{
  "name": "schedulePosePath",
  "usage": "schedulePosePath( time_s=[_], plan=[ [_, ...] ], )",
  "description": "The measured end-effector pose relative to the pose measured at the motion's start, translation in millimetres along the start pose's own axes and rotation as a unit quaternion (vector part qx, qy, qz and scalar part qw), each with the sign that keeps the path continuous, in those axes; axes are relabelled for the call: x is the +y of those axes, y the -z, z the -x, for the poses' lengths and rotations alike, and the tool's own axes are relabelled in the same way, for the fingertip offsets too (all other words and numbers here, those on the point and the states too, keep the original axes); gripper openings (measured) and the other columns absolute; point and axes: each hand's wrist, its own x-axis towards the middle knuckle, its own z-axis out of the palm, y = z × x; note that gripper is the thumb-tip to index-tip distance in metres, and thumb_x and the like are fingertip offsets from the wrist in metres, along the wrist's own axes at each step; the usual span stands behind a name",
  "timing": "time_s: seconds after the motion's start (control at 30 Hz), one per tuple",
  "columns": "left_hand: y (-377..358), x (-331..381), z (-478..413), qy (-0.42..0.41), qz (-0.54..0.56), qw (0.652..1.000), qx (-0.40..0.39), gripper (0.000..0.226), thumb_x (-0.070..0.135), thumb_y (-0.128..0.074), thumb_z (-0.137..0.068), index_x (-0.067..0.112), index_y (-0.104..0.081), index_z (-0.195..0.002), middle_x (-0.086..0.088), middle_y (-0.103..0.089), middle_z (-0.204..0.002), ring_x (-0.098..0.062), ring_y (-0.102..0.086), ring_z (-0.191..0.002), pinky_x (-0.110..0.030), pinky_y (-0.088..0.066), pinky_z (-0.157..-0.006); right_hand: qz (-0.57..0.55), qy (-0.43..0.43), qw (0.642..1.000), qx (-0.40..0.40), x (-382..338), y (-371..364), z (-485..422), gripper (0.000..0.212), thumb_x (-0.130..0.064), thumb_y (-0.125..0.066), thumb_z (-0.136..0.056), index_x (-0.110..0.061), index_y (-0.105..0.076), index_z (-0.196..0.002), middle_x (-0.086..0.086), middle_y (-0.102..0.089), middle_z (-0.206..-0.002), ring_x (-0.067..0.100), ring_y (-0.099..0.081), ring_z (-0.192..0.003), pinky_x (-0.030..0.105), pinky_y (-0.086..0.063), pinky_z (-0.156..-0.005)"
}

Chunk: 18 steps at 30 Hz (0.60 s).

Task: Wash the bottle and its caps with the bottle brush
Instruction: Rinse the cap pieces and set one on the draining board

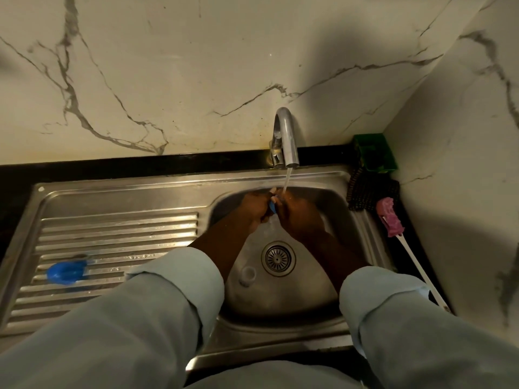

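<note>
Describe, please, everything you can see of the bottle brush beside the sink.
The brush has a fluffy pink head on a long, thin white handle, seemingly plastic. It lies flat on the dark counter right of the sink, head towards the wall by a dark mesh scrubber, handle slanting towards the person. Nothing holds it; the left hand and right hand hold a blue cap.

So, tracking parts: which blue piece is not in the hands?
The larger blue piece lying alone on the ribbed drainboard; the small blue piece is held between the left hand and right hand under the tap.
</note>
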Motion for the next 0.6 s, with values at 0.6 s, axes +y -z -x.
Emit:
schedulePosePath(
  time_s=[0.6],
  plan=[
    [15.6,4.7,2.9,0.045,0.161,0.984,-0.057,0.028,0.032,-0.06,-0.099,0.01,-0.07,-0.114,-0.009,-0.075,-0.104,-0.022,-0.07,-0.1,-0.037,-0.058,-0.087,-0.163,-0.317,0.934,-0.021,-39.2,-6.8,-1.9,0.038,-0.063,-0.059,-0.091,-0.026,-0.057,-0.1,-0.014,-0.06,-0.081,0.002,-0.062,-0.076,0.02,-0.047,-0.064]
  ],
)
